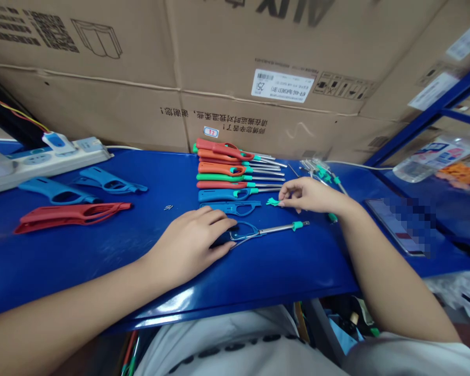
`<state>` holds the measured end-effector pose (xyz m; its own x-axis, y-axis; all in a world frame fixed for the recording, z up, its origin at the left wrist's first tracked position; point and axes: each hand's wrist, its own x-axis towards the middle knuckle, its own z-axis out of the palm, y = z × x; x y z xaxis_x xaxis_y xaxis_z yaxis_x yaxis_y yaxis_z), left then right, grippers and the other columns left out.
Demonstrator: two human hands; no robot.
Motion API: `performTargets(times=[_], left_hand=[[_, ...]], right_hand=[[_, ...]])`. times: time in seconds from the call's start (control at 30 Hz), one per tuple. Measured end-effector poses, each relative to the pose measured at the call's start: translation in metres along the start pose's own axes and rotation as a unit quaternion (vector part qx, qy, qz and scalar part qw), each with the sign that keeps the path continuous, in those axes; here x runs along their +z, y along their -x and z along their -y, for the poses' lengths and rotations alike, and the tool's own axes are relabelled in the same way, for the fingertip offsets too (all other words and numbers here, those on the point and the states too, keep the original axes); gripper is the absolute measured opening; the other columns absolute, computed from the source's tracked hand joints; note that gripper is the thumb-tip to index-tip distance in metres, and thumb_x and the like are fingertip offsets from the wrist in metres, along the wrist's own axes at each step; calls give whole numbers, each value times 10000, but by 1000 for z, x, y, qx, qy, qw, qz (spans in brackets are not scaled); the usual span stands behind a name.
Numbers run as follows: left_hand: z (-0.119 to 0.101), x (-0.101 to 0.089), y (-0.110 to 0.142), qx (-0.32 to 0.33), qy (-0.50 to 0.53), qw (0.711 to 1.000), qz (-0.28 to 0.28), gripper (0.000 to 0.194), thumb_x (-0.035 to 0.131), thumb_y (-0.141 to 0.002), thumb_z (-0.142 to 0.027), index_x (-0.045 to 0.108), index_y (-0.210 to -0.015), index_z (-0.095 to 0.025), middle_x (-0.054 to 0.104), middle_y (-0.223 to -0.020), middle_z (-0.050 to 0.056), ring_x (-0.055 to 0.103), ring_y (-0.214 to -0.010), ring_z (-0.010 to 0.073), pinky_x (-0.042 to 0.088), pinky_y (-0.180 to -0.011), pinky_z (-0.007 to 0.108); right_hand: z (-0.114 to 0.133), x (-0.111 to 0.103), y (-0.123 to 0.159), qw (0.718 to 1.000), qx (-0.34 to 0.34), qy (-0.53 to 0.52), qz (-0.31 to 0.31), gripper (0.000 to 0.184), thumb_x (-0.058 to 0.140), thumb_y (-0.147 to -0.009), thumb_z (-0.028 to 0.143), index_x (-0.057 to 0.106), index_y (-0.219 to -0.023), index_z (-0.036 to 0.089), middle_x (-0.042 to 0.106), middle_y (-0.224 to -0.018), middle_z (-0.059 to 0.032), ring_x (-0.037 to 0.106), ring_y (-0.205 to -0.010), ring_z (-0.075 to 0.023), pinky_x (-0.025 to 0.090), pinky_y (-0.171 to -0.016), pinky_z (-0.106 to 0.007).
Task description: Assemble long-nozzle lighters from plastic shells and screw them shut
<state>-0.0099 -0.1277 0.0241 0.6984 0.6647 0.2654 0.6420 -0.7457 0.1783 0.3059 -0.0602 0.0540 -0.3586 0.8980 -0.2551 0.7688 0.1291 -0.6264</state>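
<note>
Blue tabletop (pixel 82 245), upright cardboard (pixel 133 104) behind. Under left hand (pixel 191 243): blue lighter body (pixel 247 225), gripped at handle end between half-curled fingers and thumb, thin wires beside thumb tip. Metal tube (pixel 278 228) pointing away from left fingertips, green collar (pixel 297 225) near far end. In right hand (pixel 311 198): small green piece (pixel 273 201), pinched nearly closed, other fingers loosely bent. Step in hand, by judgement: small-part handling, body steadied. Next move, likely calling for light, exact pinch and firm left hold, wires kept unsnagged. Just beyond left fingers, blue shell (pixel 241 208); farther, row of lighters (pixel 219 168). Left of left fingers, tiny pins (pixel 168 208); farther left, red shell (pixel 70 215).
</note>
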Motion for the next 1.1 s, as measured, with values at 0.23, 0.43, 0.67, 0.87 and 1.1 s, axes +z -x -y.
performTargets(times=[0.23,0.43,0.67,0.87,1.1], left_hand=[[1,-5,0,-16,14,1000,10,334,625,-964,-370,670,-1243,-192,725,-1164,86,678,-1072,287,578,-892,451],[3,-6,-1,-34,34,998,31,372,638,-953,-383,655,-1273,-195,720,-1193,79,665,-1113,282,565,-927,442],[1,-9,-2,-44,79,994,55,256,629,-951,-318,675,-1185,-225,718,-1149,44,656,-1100,262,559,-902,410],[4,-4,-2,-44,106,992,50,233,620,-961,-281,681,-1175,-212,707,-1142,54,646,-1116,264,547,-949,429],[7,-3,-2,-63,134,987,63,228,665,-940,-243,703,-1159,-191,693,-1113,73,652,-1097,266,543,-968,437]], right_hand=[[-4,-3,3,993,-35,107,-15,290,744,-802,443,689,-933,190,662,-757,-19,596,-672,-153,467,-613,-270],[-5,-3,4,988,-85,130,4,269,659,-868,456,678,-886,189,682,-810,-46,581,-693,-169,452,-634,-294],[21,14,7,972,-226,63,-5,222,673,-906,407,688,-859,191,687,-882,-52,598,-773,-172,467,-690,-300],[35,48,5,955,-290,48,33,107,648,-936,240,720,-907,166,686,-907,-55,623,-787,-150,477,-706,-276],[39,65,5,948,-312,66,-1,92,626,-937,163,709,-898,156,671,-892,-50,620,-787,-148,470,-713,-271]])
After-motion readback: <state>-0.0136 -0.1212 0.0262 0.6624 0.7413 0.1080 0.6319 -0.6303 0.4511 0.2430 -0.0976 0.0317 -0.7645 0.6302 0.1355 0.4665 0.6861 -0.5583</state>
